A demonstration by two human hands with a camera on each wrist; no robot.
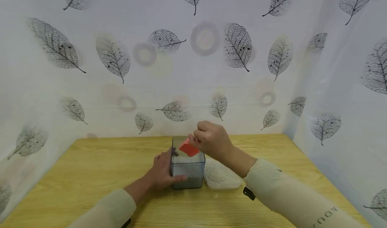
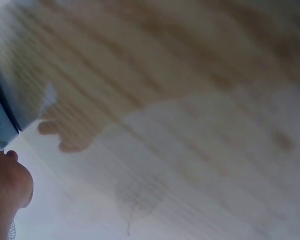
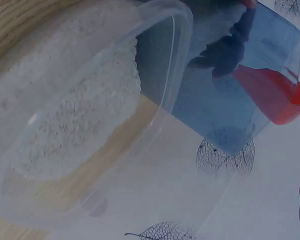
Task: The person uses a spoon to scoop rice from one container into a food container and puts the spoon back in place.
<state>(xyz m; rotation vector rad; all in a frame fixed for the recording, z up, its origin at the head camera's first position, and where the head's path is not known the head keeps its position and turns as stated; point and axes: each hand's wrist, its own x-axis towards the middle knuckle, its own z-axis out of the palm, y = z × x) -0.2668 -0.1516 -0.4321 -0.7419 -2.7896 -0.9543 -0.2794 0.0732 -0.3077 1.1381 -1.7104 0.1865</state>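
Note:
A clear, grey-tinted square container (image 1: 188, 176) stands upright on the table. My left hand (image 1: 163, 172) grips its left side, thumb across the front and fingers toward the back. My right hand (image 1: 213, 139) holds a red scoop (image 1: 188, 148) by its handle, tilted down into the container's mouth. In the right wrist view the scoop (image 3: 270, 95) shows partly through the container wall (image 3: 200, 100). What the scoop holds cannot be made out. Beside the container, under my right forearm, sits a clear plastic tub (image 1: 222, 187) with white rice-like grains (image 1: 219, 172).
The wooden table (image 1: 115, 167) extends to both sides of the container. Behind it and at the sides hangs a white sheet (image 1: 187, 76) printed with dark leaves.

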